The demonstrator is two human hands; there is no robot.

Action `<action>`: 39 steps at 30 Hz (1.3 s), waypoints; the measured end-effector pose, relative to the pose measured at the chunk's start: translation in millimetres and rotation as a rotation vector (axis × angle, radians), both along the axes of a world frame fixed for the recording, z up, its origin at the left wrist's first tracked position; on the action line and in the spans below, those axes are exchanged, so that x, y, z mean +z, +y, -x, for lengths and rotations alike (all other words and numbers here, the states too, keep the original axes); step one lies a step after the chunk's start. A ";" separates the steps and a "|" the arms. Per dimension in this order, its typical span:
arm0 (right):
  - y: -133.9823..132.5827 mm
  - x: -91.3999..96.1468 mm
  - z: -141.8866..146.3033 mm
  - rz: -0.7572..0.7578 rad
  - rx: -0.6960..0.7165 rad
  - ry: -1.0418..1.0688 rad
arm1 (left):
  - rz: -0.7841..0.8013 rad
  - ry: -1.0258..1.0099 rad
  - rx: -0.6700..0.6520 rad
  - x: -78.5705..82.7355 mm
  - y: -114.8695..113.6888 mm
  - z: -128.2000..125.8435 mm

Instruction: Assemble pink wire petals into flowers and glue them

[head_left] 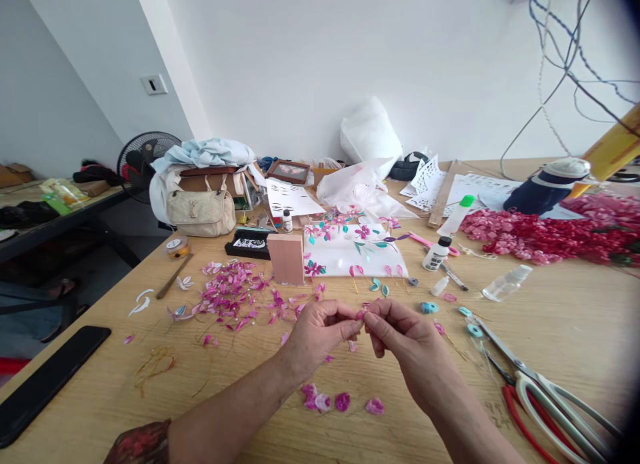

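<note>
Left edge: flat, black, rectangular phone (pixel 53 381), lying on the pale wooden table (pixel 100 384).
Petal side: loose heap of thin pink-magenta petals (pixel 227 291), left of the hands.
Left arm: enters from lower left; dark, red-patterned fabric sleeve (pixel 143 444); forearm slants up toward the centre.
Left hand (pixel 320 337): narrow pinch, thumb and index finger on a tiny pink piece (pixel 361 315), fingers pointing right.
Pinched piece: between both hands' fingertips, mostly covered; material cannot be told.
Near side: small, ruffled pink and magenta blossoms (pixel 343 402) on the table.
Right hand (pixel 405 337): narrow pinch on the same piece, other fingers curled below.
Right arm: bare, slants in from lower right.
Right edge: long metal scissors with white handles (pixel 527 384).
</note>
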State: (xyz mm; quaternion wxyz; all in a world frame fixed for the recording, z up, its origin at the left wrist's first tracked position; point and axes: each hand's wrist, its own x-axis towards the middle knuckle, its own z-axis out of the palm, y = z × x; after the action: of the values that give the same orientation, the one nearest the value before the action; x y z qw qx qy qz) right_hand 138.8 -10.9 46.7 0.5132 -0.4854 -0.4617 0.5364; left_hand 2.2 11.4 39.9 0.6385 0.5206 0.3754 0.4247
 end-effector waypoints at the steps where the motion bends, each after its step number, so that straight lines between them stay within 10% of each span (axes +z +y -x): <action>1: 0.0 0.2 0.1 -0.001 0.000 0.002 | 0.007 0.006 0.005 0.1 -0.1 -0.1; 20: 1.8 -7.0 -10.2 -0.053 -0.183 -0.032 | 0.148 -0.048 0.004 -3.4 2.9 -2.3; 28: -24.1 -45.6 -64.7 -0.032 0.079 -1.068 | 0.192 -0.119 0.022 -11.3 6.5 1.1; 39: -41.5 -37.2 -112.5 0.045 -0.058 -1.373 | 0.208 -0.057 0.008 -7.3 4.3 1.0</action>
State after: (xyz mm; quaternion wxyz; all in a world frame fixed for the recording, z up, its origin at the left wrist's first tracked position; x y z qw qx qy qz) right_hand 251.3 -52.4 9.5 0.1085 -0.7381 -0.6579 0.1028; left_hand 1.2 15.7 32.5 0.6979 0.4377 0.4011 0.4006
